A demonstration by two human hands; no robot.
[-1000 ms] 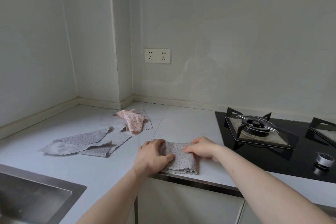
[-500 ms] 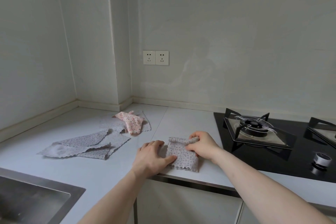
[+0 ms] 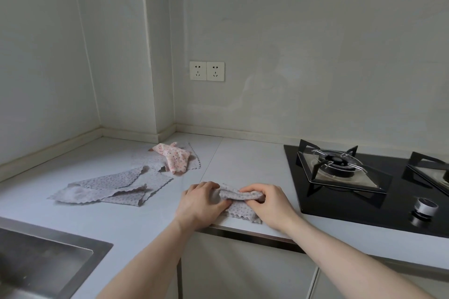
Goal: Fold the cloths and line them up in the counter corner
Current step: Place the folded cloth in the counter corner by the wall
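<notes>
Head view, kitchen corner. My left hand and my right hand meet at the front edge of the white surface, both on one grey dotted cloth. The fingers of my right hand curl over a raised fold of this cloth and pinch it, so that the fold stands as a ridge between the two hands. My left hand grips the cloth's left end, thumb tucked against the fabric; the scalloped near hem lies flat on the surface just below both hands.

Further back and to the left lie the other cloths, unfolded: a long grey cloth, rumpled and doubled over itself, and behind it a flat grey cloth that carries a crumpled pink cloth on top. All three rest well short of the wall corner.

To the right, a black gas hob is set into the surface, near my right hand but apart from it. A steel sink occupies the lower left. A double socket is fixed to the back wall.
</notes>
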